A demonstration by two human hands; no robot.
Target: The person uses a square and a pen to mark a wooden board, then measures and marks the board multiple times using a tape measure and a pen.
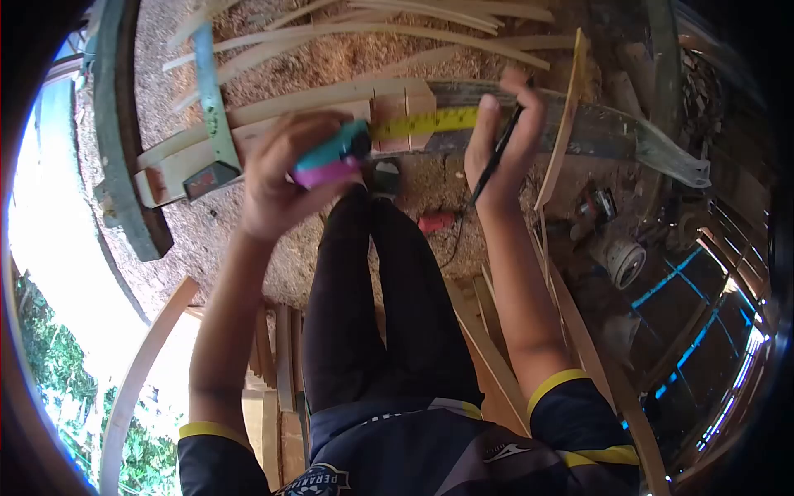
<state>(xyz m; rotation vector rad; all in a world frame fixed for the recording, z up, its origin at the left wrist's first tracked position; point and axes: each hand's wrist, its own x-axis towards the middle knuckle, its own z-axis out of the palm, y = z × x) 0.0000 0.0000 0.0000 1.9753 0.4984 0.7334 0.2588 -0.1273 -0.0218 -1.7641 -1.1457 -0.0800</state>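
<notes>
My left hand (281, 165), slightly blurred, grips a teal and purple tape measure (335, 155). Its yellow blade (426, 123) runs out to the right, over the pale wooden piece (393, 103) on the beam. At the blade's far end is my right hand (513, 140), thumb close to the tape. A slim black pen or pencil (499, 149) is held between the fingers of this hand, slanting down over the palm. Left of the tape measure, a try square (213, 124) lies across the pale board (182, 169).
Thin curved wood strips (364, 31) lie on the shavings-covered floor beyond the beam (612, 132). A narrow upright strip (565, 132) crosses it at right. A red corded tool (436, 221) sits near my legs. Clear plastic (678, 161) hangs at the beam's right end.
</notes>
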